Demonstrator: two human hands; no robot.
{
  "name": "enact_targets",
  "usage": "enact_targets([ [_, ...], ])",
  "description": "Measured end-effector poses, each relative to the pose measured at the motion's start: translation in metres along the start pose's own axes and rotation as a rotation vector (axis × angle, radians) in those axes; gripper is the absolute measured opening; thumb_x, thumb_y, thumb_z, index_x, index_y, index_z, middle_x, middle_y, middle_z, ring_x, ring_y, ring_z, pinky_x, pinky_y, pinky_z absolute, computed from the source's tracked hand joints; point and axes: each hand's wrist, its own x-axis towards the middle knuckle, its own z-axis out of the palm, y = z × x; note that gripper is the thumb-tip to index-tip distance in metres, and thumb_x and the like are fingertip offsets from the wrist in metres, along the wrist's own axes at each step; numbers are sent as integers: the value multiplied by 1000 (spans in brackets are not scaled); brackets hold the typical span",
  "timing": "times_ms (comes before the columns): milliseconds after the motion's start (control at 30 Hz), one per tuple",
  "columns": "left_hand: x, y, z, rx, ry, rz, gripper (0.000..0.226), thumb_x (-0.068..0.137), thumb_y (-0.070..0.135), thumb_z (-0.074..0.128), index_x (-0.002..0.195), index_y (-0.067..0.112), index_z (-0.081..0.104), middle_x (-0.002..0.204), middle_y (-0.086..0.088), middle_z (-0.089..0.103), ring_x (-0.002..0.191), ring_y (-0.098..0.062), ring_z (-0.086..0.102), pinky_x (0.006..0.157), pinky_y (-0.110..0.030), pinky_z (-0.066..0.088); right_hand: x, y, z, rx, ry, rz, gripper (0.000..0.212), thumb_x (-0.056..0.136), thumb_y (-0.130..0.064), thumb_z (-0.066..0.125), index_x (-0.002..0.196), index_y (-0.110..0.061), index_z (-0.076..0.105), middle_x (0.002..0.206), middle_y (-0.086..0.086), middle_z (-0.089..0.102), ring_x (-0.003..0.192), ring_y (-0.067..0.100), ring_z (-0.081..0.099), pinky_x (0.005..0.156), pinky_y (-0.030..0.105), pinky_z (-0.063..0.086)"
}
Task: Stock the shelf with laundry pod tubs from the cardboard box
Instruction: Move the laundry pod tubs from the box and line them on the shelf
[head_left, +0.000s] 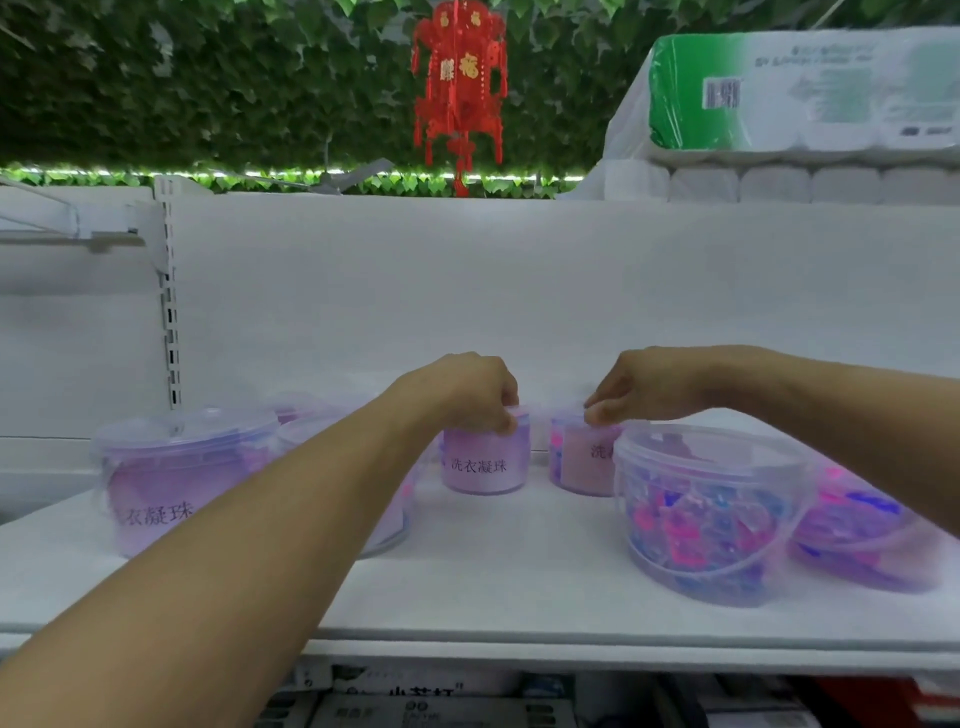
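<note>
My left hand (470, 395) pinches one small purple-labelled clear tub's (485, 462) lid, my right hand (636, 392) its pink-labelled neighbour's (584, 462); either grip could pop a lid or nudge the tubs together on the white shelf (493, 571).

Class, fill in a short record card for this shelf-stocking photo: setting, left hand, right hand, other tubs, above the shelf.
setting: white shelf
left hand: grips lid of small purple tub
right hand: pinches lid of small pink tub
other tubs: large labelled tub left; clear tub right
above the shelf: red lantern, tissue packs
</note>
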Motion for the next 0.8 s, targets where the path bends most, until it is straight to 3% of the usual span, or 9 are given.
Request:
enact_targets([
  [67, -2, 0, 1, 1, -23, -9, 30, 88, 32, 55, 118, 30, 61, 119, 1, 62, 101, -22, 59, 85, -33, 51, -14, 3, -4, 140, -14, 8, 34, 88, -58, 49, 94, -32, 69, 107, -16, 61, 104, 11, 55, 103, 37, 39],
  [167, -9, 3, 4, 0, -51, -9, 41, 93, 31, 50, 134, 28, 49, 138, 1, 51, 118, -22, 51, 95, -33, 43, -46, 9, -11, 332, 50, 4, 56, 83, -65, 46, 122, -28, 63, 128, -14, 56, 112, 12, 55, 109, 41, 35],
  [267, -32, 17, 11, -141, 107, 100, 41, 98, 32, 46, 140, 27, 44, 146, 5, 44, 129, -17, 43, 100, -28, 34, -83, 16, -14, 339, 76, -23, 76, 65, -79, 46, 124, -34, 61, 134, -19, 53, 122, 8, 49, 113, 39, 31],
  [367, -67, 51, 16, -467, 292, 275, 34, 100, 38, 42, 129, 28, 57, 134, 14, 55, 120, -4, 48, 92, -18, 33, -111, 23, -10, 300, 80, -22, 80, 62, -88, 44, 118, -35, 65, 123, -21, 61, 115, 5, 54, 107, 35, 38],
  [433, -87, 77, 17, -569, 326, 364, 33, 97, 45, 44, 121, 31, 62, 126, 18, 59, 112, 1, 49, 87, -11, 34, -124, 23, -6, 300, 93, -21, 58, 68, -84, 43, 97, -42, 72, 97, -30, 66, 94, 0, 58, 90, 27, 44],
  [500, -97, 96, 22, -542, 342, 413, 36, 90, 55, 51, 116, 34, 64, 119, 20, 60, 108, 3, 48, 87, -9, 33, -133, 18, -2, 293, 130, -35, 41, 80, -69, 42, 73, -42, 71, 71, -31, 62, 76, -1, 54, 77, 23, 39],
  [633, -99, 105, 31, -340, 436, 382, 44, 72, 65, 67, 105, 35, 65, 109, 17, 63, 102, -7, 53, 93, -36, 42, -137, 10, 1, 361, 190, -36, 44, 98, -44, 38, 103, -16, 72, 101, -9, 68, 93, 12, 64, 89, 28, 47],
  [700, -102, 100, 27, -228, 516, 387, 38, 74, 59, 69, 101, 34, 64, 103, 16, 65, 98, -9, 56, 94, -39, 41, -137, 8, 3, 389, 229, -24, 49, 98, -43, 38, 108, -7, 69, 110, -2, 68, 92, 17, 67, 85, 30, 52],
  [800, -107, 77, 15, -48, 524, 351, 34, 80, 52, 67, 109, 35, 63, 99, 16, 63, 101, -13, 55, 98, -33, 34, -141, 5, 5, 452, 302, -44, 49, 96, -46, 41, 101, -8, 72, 98, -8, 72, 84, 17, 67, 75, 27, 53],
])
